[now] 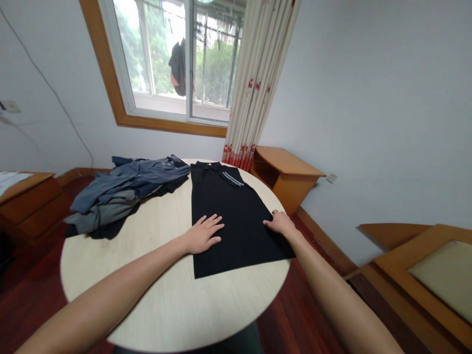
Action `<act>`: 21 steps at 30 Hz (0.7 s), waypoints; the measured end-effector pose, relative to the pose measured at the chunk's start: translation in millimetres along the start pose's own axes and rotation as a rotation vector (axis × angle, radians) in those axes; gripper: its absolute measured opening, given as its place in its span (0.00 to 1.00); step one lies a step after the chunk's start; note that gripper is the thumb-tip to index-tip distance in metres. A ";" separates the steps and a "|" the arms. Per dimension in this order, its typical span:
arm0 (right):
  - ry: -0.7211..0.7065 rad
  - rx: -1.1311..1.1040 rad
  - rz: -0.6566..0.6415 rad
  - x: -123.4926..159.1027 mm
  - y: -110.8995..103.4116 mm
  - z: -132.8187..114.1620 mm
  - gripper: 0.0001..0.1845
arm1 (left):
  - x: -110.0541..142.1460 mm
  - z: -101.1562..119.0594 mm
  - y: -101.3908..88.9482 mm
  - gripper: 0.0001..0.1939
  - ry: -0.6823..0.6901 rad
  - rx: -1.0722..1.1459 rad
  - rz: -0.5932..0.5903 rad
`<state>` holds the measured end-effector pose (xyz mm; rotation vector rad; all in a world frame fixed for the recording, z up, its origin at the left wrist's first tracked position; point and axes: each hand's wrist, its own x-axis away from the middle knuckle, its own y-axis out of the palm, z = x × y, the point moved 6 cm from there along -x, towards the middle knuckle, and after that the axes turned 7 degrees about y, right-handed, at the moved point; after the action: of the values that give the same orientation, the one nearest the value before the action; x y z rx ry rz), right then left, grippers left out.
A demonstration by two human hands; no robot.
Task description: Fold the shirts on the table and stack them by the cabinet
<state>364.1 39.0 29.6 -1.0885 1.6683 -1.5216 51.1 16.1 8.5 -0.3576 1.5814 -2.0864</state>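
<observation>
Black shirt point(239, 216), one: laid flat on the right part of the round table point(158, 300), collar at the far end, a striped sleeve point(233, 179) turned inward across the upper part, right edge reaching the table's rim. Left hand point(204, 236): palm down on the shirt's near left side, fingers spread, nothing grasped. Right hand point(282, 223): at the shirt's right edge, fingers bent; I cannot tell from here whether it pinches the cloth. Step in hand, as I judge it: flattening and squaring the shirt's sides. Next move calls, I think, for a sure hold on the right edge, left palm steadying. Surface: pale wood-grain top; heap of garments point(125, 189), grey-blue and dark, at far left. Room: window point(158, 54), cream curtain point(254, 88) with red pattern, wooden cabinet point(291, 164) beyond the table, dark red floor point(291, 314).
</observation>
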 end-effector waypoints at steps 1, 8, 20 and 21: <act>0.007 -0.019 -0.042 1.2 -0.1 3.2 0.27 | 0.0 -0.2 1.7 0.29 -0.005 -0.017 -0.017; 0.054 -0.365 -0.438 13.2 -2.3 6.5 0.12 | 2.3 -2.7 5.3 0.31 0.018 -0.021 -0.104; -0.315 -0.425 -0.666 99.4 -26.0 -71.5 0.20 | 20.6 19.0 -26.1 0.29 -0.026 -0.017 -0.061; -0.381 -0.418 -0.760 110.7 -20.4 -82.7 0.21 | 19.3 24.0 -27.7 0.28 -0.025 -0.016 -0.013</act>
<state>244.0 -19.5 70.2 -2.2681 1.3916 -1.2544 40.1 -8.2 40.3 -0.3991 1.5865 -2.0721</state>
